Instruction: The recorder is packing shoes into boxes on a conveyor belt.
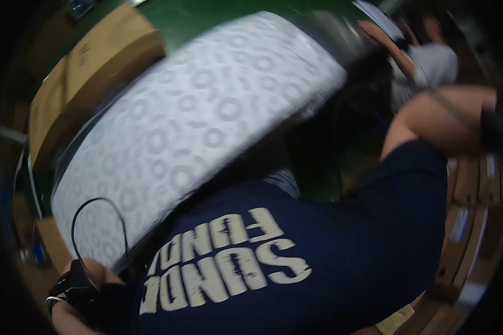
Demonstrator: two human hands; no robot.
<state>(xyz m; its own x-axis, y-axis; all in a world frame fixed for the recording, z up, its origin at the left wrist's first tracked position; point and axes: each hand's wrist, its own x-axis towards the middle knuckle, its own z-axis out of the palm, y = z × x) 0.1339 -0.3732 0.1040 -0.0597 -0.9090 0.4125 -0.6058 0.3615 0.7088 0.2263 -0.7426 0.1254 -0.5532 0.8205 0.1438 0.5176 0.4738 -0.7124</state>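
Observation:
A long white panel (pixel 201 111) with a grey ring pattern and a plastic-like sheen slants across the view, close in front of my body. My left hand (pixel 98 272) is at the panel's lower left end, by its near edge; its fingers are hidden, and so is whether it grips. A black device (pixel 77 283) with a looping cable sits on my left wrist. My right arm (pixel 436 123) is raised and bent out to the right, blurred, with a dark band at the wrist. The right hand lies outside the picture.
Brown cartons (pixel 109 50) stand beyond the panel at the upper left. More flat cartons (pixel 461 234) are stacked at the right. Another person (pixel 430 64) in a pale top reaches toward a white flat object at the upper right. The floor (pixel 207 22) is green.

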